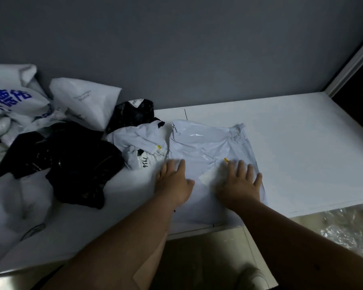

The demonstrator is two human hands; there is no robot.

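Note:
A flat white plastic mailer bag (pixel 210 147) lies on the white table (pixel 302 143), its far end crinkled and a small yellow sticker near its middle. Both my hands press flat on its near half. My left hand (pixel 173 183) lies on the bag's left edge with fingers straight. Further right, my right hand (pixel 240 182) is spread across the bag with fingers apart. Neither hand grips anything.
Left of the flat bag lies a crumpled white parcel (pixel 143 145) marked 7936. Black bags (pixel 76 162) and more white mailers (pixel 19 105) are heaped at the left. A grey wall rises behind. Crinkled clear plastic (pixel 348 229) lies below the table's right front edge.

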